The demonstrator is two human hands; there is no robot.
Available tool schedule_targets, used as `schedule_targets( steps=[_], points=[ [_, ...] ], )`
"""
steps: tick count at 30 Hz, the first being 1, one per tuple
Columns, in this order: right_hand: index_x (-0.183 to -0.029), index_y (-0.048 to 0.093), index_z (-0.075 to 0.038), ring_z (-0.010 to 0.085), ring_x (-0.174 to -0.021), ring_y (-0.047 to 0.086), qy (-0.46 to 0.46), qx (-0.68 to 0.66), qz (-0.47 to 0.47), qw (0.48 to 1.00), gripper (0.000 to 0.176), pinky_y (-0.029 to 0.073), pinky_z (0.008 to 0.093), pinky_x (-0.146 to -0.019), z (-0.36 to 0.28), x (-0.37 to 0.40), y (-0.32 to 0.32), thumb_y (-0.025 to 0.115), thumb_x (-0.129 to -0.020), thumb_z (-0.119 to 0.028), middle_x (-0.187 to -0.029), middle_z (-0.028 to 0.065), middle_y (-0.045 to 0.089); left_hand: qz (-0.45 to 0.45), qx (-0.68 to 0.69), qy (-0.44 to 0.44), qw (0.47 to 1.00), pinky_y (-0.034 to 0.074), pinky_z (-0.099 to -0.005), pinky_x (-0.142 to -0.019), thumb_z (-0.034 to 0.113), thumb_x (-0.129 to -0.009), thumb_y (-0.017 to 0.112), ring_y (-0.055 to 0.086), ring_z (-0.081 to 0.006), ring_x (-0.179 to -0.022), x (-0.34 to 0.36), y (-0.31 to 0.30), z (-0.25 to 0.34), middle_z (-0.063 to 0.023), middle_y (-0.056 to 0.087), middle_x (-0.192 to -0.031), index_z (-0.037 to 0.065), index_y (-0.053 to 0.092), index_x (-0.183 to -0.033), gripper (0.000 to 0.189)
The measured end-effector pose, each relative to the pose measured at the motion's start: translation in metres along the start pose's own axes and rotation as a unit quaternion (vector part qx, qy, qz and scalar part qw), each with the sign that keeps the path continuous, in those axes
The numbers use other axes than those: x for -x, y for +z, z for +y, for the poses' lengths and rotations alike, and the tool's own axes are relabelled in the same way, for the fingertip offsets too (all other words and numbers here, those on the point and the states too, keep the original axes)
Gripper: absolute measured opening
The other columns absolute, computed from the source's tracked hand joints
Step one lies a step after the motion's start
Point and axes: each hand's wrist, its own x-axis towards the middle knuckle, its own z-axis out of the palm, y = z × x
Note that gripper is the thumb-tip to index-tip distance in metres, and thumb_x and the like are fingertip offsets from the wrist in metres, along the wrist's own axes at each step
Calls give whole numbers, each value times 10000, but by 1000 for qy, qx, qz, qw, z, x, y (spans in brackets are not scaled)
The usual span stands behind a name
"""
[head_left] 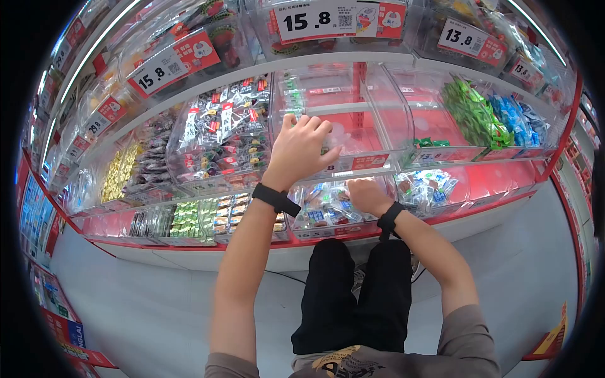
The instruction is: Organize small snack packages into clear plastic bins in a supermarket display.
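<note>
Over the front of a middle-shelf clear plastic bin [328, 82] is my left hand [301, 148], its fingers apart and thumb out to the side. Nothing shows between its fingers. Lower down, my right hand [367, 196] reaches into a lower bin of small clear-wrapped packets [320, 200]. Its fingers are curled closed among the packets, and what they hold, if anything, is hidden. Black bands [276, 199] circle both wrists. Left of my left hand stands a bin of dark-wrapped snack packs [220, 135].
Green bags [476, 113] and blue bags [518, 121] stand in a bin at the right. Price cards [315, 20] line the upper shelf. Gold packets [120, 170] fill a bin at left. A red-edged shelf base [189, 259] runs above the grey floor [157, 302].
</note>
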Motion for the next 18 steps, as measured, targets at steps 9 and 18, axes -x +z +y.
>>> schedule_targets(
  steps=[9, 18],
  points=[
    [-1243, 568, -45, 313, -1203, 504, 221, -126, -334, 907, 746, 378, 403, -1002, 16, -63, 24, 420, -851, -663, -1279, 186, 549, -17, 6, -5, 1000, 339, -400, -881, 371, -790, 617, 556, -223, -865, -3, -5, 3, -63, 581, -856, 74, 587, -940, 333],
    [-1280, 482, 20, 301, -1171, 537, 5, -175, -296, 939, 1034, 457, 396, -929, 39, -50, 37, 857, -471, -503, -1289, 220, 528, -25, 12, -9, 1000, 346, -399, -881, 363, -780, 623, 557, -223, -862, -2, -3, 2, -59, 583, -863, 72, 590, -942, 334]
  ],
)
